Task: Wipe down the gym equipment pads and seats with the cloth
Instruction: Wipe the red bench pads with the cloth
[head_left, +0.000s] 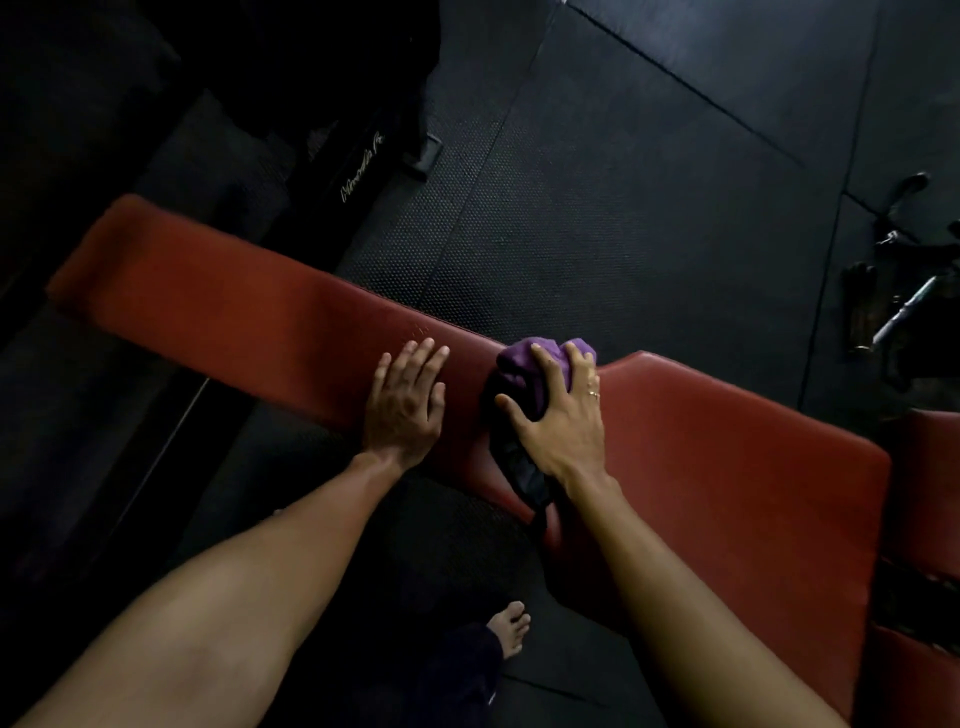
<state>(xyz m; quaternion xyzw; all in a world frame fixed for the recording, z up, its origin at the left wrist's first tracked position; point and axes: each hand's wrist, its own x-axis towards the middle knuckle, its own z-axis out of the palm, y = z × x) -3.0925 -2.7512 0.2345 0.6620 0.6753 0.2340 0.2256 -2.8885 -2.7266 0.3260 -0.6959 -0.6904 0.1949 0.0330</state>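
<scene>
A long red padded bench (223, 306) runs from upper left to lower right, widening into a seat pad (727, 467) on the right. My left hand (405, 400) lies flat on the narrow pad, fingers spread, holding nothing. Just to its right, my right hand (561, 415) presses a bunched purple cloth (524, 369) onto the bench where the two pads meet. A dark part of the cloth hangs over the near edge under my wrist.
Black rubber floor mats (597, 208) surround the bench. A dark machine frame with white lettering (363, 166) stands behind the pad at upper left. Metal handles and straps (893, 301) lie on the floor at far right. My bare foot (511, 626) stands below the bench.
</scene>
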